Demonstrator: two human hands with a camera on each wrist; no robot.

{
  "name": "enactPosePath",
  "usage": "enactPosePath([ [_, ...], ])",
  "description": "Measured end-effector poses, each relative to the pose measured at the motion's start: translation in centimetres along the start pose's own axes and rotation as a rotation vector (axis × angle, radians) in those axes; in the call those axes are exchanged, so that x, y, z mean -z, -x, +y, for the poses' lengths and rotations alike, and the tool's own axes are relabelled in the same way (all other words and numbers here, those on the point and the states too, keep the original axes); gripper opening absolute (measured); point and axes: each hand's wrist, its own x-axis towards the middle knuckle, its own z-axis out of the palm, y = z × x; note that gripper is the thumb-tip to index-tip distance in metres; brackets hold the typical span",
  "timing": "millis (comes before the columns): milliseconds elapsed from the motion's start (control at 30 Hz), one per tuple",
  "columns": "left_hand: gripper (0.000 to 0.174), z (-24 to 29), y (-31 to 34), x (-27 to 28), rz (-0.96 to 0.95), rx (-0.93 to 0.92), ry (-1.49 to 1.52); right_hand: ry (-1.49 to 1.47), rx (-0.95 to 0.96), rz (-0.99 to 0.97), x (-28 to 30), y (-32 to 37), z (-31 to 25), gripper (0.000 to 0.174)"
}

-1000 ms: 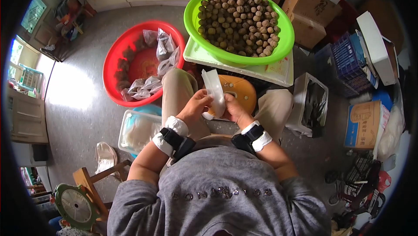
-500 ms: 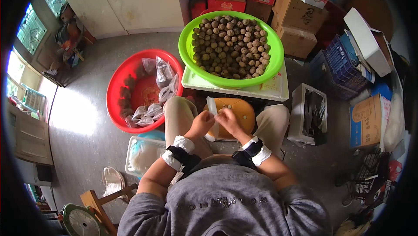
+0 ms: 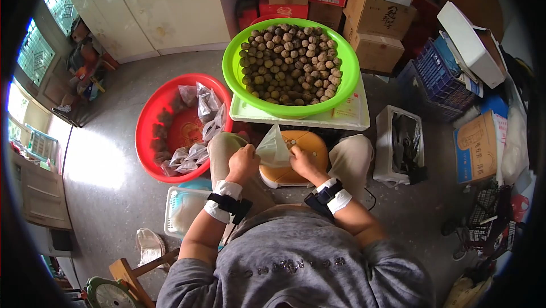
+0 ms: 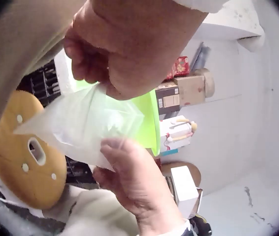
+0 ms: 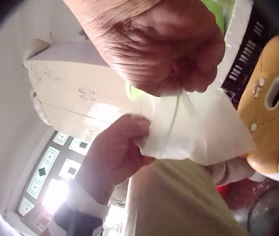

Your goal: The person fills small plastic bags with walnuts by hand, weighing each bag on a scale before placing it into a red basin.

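A translucent plastic bag [image 3: 273, 150] is stretched between both hands over a yellow stool [image 3: 307, 148]. The left hand [image 3: 243, 163] pinches one side of its mouth; the right hand [image 3: 303, 162] pinches the other. In the left wrist view the bag [image 4: 82, 123] hangs spread from the curled left fingers, with the right hand [image 4: 137, 182] gripping its edge by the thumb. The right wrist view has the bag [image 5: 193, 130] below the right hand [image 5: 164, 49], the left hand [image 5: 114, 152] holding the far edge. Nothing is visible inside the bag.
A green basin [image 3: 348, 75] of walnuts rests on a white foam box [image 3: 359, 116]. The red basin [image 3: 145, 137] at the left holds filled bags. Beside the left knee is a white basket [image 3: 172, 211]; a lined bin [image 3: 387, 166] stands at the right, with cartons [image 3: 378, 52] behind.
The hands have moved apart, and the bag, narrow between them before, is now spread wide. The head view has shifted, so the basins appear lower in it.
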Motion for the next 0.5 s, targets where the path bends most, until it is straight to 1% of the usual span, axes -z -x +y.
enactPosePath([
  [67,0.02,0.1,0.2,-1.2,-0.075,-0.049,0.145,0.053,-0.005,-0.122,-1.4,0.3,0.2,0.02],
  [100,0.02,0.4,0.4,-1.7,-0.137,-0.042,0.215,-0.01,-0.019,-0.217,-1.6,0.4,-0.5,0.022],
  [133,0.02,0.7,0.5,-2.0,-0.154,-0.083,0.192,-0.089,0.013,-0.259,-1.7,0.4,-1.0,0.024],
  [200,0.02,1.3,0.8,-2.4,-0.191,-0.164,0.147,-0.193,0.005,-0.321,-1.5,0.2,-1.2,0.024],
  [233,0.019,0.9,0.8,-2.8,-0.164,-0.183,0.126,-0.14,0.002,-0.346,-1.7,0.0,-0.6,0.025],
  [300,0.019,0.2,0.1,-2.8,-0.105,-0.101,0.056,-0.029,0.003,-0.391,-1.6,-0.9,0.3,0.026],
  [333,0.019,-0.2,-0.2,-2.5,-0.076,-0.06,0.022,-0.15,0.023,-0.361,-1.2,-1.1,0.4,0.026],
  [367,0.019,-0.6,-0.6,-2.0,-0.088,-0.087,-0.014,-0.269,0.04,-0.33,-0.7,-1.3,0.6,0.026],
  [400,0.019,-1.1,-1.1,-2.0,-0.059,-0.066,0.0,-0.384,0.057,-0.299,0.3,-1.6,0.4,0.027],
  [433,0.019,-1.0,-1.4,-1.5,-0.054,-0.054,0.004,-0.525,0.084,-0.356,1.5,-2.3,0.5,0.026],
  [467,0.02,-1.0,-1.6,-1.0,-0.048,-0.042,0.007,-0.582,-0.031,-0.443,4.9,-2.8,-2.2,0.022],
  [500,0.02,-1.5,-2.1,-1.2,-0.052,-0.043,0.068,-0.62,-0.049,-0.437,7.5,-3.5,-3.6,0.018],
])
